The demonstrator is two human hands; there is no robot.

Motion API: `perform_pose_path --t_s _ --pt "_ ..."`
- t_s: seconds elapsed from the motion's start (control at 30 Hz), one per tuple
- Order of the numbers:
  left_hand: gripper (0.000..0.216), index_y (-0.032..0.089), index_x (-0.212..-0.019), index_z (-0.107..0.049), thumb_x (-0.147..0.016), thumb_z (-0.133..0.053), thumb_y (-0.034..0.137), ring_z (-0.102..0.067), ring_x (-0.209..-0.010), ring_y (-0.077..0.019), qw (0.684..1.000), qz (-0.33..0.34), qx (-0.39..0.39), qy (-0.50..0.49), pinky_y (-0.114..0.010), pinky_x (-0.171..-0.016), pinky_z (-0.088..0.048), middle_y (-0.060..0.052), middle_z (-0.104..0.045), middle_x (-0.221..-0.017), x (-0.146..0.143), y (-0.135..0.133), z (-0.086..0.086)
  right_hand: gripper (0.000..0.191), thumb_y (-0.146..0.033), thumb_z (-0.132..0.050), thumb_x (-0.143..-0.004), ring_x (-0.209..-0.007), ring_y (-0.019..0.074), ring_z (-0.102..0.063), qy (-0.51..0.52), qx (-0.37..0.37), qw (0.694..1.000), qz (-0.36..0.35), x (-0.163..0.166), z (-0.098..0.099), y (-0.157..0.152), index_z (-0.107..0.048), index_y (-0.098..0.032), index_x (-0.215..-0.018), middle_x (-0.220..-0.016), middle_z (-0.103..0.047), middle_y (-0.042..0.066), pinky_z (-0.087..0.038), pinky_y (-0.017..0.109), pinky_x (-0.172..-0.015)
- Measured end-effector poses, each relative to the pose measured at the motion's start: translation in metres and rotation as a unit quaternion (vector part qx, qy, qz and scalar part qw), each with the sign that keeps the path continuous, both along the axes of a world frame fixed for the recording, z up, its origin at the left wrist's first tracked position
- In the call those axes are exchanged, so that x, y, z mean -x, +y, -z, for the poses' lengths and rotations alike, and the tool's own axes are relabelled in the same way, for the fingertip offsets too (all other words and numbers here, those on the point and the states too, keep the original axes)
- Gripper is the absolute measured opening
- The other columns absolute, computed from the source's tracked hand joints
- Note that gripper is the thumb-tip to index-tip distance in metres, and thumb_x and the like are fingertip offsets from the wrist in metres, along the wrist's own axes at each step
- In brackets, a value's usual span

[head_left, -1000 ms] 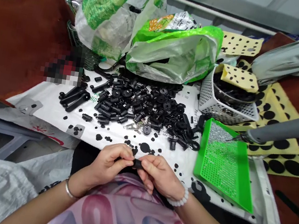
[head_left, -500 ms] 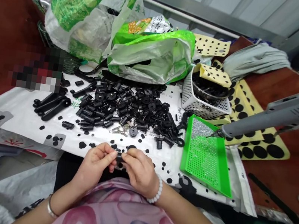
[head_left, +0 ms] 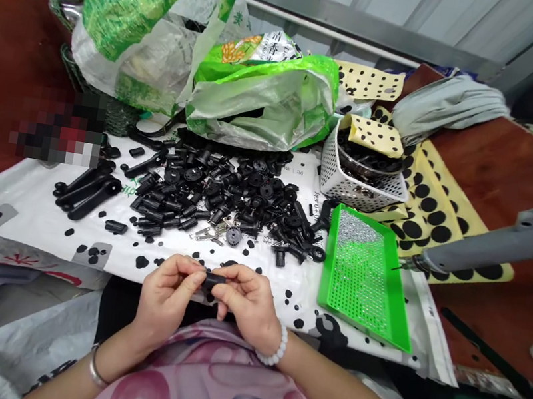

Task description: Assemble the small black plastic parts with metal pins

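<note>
Just above my lap, at the front edge of the work surface, both hands pinch one small black cylindrical plastic part (head_left: 214, 279). My left hand (head_left: 171, 292) is closed on its left end with thumb and fingertips. On its right end, my right hand (head_left: 252, 305) is closed the same way. The fingertips hide both ends of the part. Beyond my hands lies a heap of black plastic parts (head_left: 218, 185), with a round slotted disc (head_left: 233, 237) and thin metal clips (head_left: 210, 234) at its near edge.
A green tray (head_left: 407, 316) with small silvery pieces stands to the right, an electric screwdriver (head_left: 471, 249) hanging over its edge. Behind are a white basket (head_left: 333, 180) and plastic bags (head_left: 259, 117). Black handles (head_left: 94, 199) lie at left.
The hands have turned slightly, so more of the black part shows between the fingers. The screwdriver has swung right, its tip from over the tray to the tray's right edge.
</note>
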State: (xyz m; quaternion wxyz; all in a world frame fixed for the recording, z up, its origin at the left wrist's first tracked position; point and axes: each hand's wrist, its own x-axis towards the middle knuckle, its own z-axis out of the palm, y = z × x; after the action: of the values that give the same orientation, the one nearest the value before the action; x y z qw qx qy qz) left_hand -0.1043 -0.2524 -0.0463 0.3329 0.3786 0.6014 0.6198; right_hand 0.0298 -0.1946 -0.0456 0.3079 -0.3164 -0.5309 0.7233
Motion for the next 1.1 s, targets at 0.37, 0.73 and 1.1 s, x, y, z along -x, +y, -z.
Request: perform_pose_path --t_s 0.37,0.73,1.1 --pt "0.010 0.017 -0.079 -0.056 -0.077 -0.056 0.008 -0.059 -0.065 -0.0118 0.958 0.078 -0.177 0.211 -0.021 -0.059 -0.049 -0.002 -0.062 -0.072 0.005 0.005 0.008 0.043 -0.053 -0.065 -0.072 -0.026 0.0000 -0.030 0.071 0.313 0.942 -0.101 -0.003 -0.005 0.010 -0.056 -0.012 -0.066 -0.047 -0.050 -0.006 -0.030 0.013 -0.024" --pt "0.013 0.018 -0.082 -0.055 -0.078 -0.056 0.005 -0.059 -0.066 -0.0113 0.948 0.092 -0.211 0.219 -0.023 -0.061 -0.049 -0.002 -0.061 -0.072 0.005 0.006 0.000 0.047 -0.056 -0.061 -0.074 -0.024 -0.0008 -0.024 0.022 0.320 0.938 -0.129 -0.001 -0.010 0.012 -0.059 -0.010 -0.065 -0.042 -0.043 -0.008 -0.023 0.012 -0.024" --pt "0.012 0.018 -0.085 -0.062 -0.079 -0.057 0.009 -0.061 -0.072 -0.0119 0.965 0.087 -0.161 0.186 -0.022 -0.064 -0.050 -0.003 -0.065 -0.076 0.011 0.004 -0.003 0.029 -0.041 -0.067 -0.074 -0.034 0.0004 -0.035 0.089 0.278 0.952 -0.091 -0.004 -0.015 0.004 -0.057 -0.014 -0.074 -0.057 -0.052 -0.006 -0.036 0.014 -0.032"
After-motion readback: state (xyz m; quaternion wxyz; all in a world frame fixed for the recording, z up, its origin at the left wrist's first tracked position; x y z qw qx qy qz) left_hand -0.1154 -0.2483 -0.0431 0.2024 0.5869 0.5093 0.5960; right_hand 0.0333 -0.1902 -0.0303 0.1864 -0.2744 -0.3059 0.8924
